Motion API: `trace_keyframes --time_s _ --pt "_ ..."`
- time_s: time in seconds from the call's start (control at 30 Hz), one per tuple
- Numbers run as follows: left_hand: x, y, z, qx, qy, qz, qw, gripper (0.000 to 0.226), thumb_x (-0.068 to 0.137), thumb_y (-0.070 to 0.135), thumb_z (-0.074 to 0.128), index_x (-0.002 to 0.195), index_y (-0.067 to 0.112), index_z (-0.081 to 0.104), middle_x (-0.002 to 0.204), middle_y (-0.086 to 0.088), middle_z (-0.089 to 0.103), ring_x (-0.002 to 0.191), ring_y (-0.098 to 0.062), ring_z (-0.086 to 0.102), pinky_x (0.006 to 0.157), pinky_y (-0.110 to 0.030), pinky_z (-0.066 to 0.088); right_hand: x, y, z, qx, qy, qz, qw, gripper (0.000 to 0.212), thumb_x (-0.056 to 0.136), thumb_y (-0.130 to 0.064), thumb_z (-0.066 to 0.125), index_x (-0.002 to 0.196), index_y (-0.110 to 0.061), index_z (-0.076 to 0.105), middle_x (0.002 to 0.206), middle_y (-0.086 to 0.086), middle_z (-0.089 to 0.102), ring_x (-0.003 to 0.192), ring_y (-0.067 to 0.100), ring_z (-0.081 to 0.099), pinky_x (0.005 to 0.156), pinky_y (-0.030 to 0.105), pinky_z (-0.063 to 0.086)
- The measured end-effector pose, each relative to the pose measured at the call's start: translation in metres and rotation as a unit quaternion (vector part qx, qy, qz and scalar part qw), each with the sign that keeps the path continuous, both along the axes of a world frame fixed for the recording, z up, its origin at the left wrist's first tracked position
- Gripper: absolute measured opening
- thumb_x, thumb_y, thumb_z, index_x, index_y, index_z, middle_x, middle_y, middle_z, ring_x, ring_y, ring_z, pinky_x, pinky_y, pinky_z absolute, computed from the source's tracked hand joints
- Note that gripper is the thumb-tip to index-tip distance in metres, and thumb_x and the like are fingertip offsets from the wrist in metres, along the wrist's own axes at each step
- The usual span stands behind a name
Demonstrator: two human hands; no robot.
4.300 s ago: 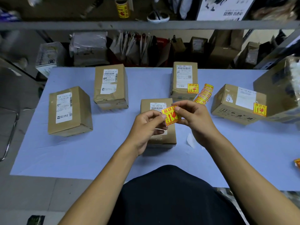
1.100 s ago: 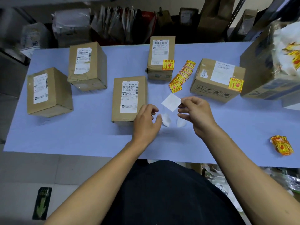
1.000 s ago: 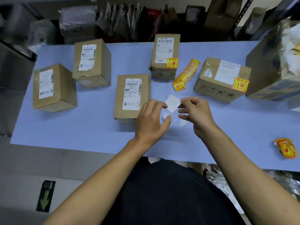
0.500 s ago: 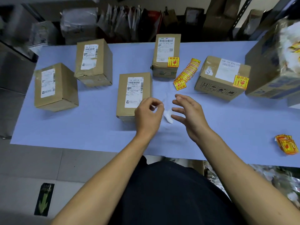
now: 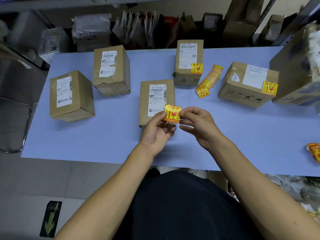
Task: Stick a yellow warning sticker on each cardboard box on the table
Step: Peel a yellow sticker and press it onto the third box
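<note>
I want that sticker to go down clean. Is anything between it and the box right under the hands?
Nothing visible. The yellow sticker, pinched between the left hand and right hand, hovers over the near end of the middle box. Bare cardboard beside its white label looks free.

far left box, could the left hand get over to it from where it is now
Probably yes, once freed. The left hand is pinching the yellow sticker together with the right hand. Between it and the far left box lies only bare blue table.
</note>
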State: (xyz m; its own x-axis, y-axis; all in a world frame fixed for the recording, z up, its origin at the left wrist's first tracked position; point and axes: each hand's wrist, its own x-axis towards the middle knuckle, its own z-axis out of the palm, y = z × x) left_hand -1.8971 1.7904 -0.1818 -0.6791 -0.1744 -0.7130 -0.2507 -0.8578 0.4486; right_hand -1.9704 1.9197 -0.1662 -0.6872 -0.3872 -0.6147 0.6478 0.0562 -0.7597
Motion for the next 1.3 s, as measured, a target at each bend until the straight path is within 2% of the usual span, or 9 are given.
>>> trace_keyframes --time_s 0.13,0.2,0.27,0.33,0.53,0.8,0.93,1.07,1.3 --pt "0.008 -0.015 0.000 -0.035 0.029 -0.031 0.998 0.006 0.097 0.013 0.057 0.099 0.015 0.062 0.078 -0.003 0.072 0.062 -0.012 0.067 0.058 -0.026 0.055 0.004 -0.013 0.000 -0.007 0.012 0.001 1.000 0.016 0.092 -0.004 0.065 0.080 -0.013 0.059 0.055 -0.008 0.062 0.054 0.006 0.062 0.068 0.026 0.055" --pt "0.011 -0.021 -0.003 -0.148 0.005 -0.082 0.986 0.008 0.096 0.015 0.060 0.098 0.014 0.068 0.084 -0.003 0.074 0.068 -0.013 0.070 0.061 -0.027 0.055 0.006 -0.018 0.000 0.011 0.032 -0.005 0.999 0.016 0.091 -0.003 0.065 0.080 -0.013 0.060 0.062 -0.003 0.065 0.059 0.009 0.063 0.066 0.024 0.055" --pt "0.012 -0.027 -0.007 -0.300 -0.045 -0.128 0.944 0.006 0.093 0.019 0.066 0.094 0.018 0.072 0.089 0.000 0.075 0.074 -0.013 0.070 0.066 -0.029 0.055 0.009 -0.022 -0.002 0.048 0.065 -0.004 0.997 0.014 0.090 -0.003 0.066 0.081 -0.013 0.061 0.074 0.004 0.067 0.067 0.012 0.064 0.067 0.025 0.057" --pt "0.011 -0.034 -0.011 -0.352 -0.076 -0.121 0.925 0.006 0.091 0.023 0.069 0.095 0.019 0.069 0.087 0.002 0.074 0.073 -0.013 0.069 0.066 -0.028 0.055 0.012 -0.024 -0.004 0.072 0.085 -0.011 0.994 0.014 0.090 -0.004 0.066 0.080 -0.013 0.062 0.079 0.008 0.068 0.071 0.013 0.066 0.068 0.026 0.058" --pt "0.004 -0.053 -0.010 -0.312 -0.036 -0.200 0.928 0.011 0.091 0.015 0.067 0.081 0.014 0.072 0.075 -0.003 0.067 0.063 -0.016 0.058 0.065 -0.029 0.051 0.009 -0.025 -0.011 0.056 0.009 0.001 0.998 0.017 0.091 -0.005 0.067 0.078 -0.015 0.061 0.090 0.011 0.071 0.081 0.021 0.070 0.073 0.032 0.060" --pt "-0.009 -0.061 -0.024 -0.385 -0.063 -0.253 0.885 0.016 0.088 0.010 0.066 0.072 0.012 0.068 0.061 0.000 0.062 0.052 -0.010 0.053 0.053 -0.025 0.049 0.008 -0.025 -0.022 0.090 -0.020 0.003 0.996 0.015 0.092 -0.006 0.068 0.080 -0.013 0.061 0.089 0.009 0.074 0.077 0.018 0.071 0.068 0.029 0.061" --pt "-0.011 -0.058 -0.028 -0.319 -0.079 -0.256 0.909 0.011 0.092 0.020 0.066 0.084 0.012 0.069 0.066 0.000 0.064 0.053 -0.009 0.055 0.053 -0.025 0.050 0.007 -0.023 -0.024 0.042 -0.050 -0.009 0.998 0.018 0.091 -0.008 0.068 0.077 -0.016 0.062 0.080 0.005 0.075 0.073 0.016 0.072 0.071 0.030 0.061" --pt "-0.013 -0.055 -0.028 -0.296 -0.074 -0.262 0.916 0.010 0.091 0.012 0.065 0.082 0.012 0.067 0.065 -0.001 0.061 0.054 -0.011 0.053 0.055 -0.025 0.049 0.007 -0.023 -0.029 0.040 -0.059 -0.018 0.997 0.020 0.091 -0.007 0.068 0.075 -0.017 0.062 0.080 0.005 0.074 0.076 0.019 0.070 0.074 0.032 0.059" --pt "-0.018 -0.058 -0.032 -0.413 -0.064 -0.296 0.859 0.018 0.091 0.012 0.061 0.073 0.014 0.066 0.060 -0.002 0.060 0.053 -0.011 0.053 0.048 -0.020 0.045 0.002 -0.030 -0.041 0.145 -0.005 -0.006 0.989 0.015 0.090 -0.008 0.071 0.079 -0.014 0.063 0.086 0.006 0.071 0.070 0.013 0.069 0.060 0.024 0.056"
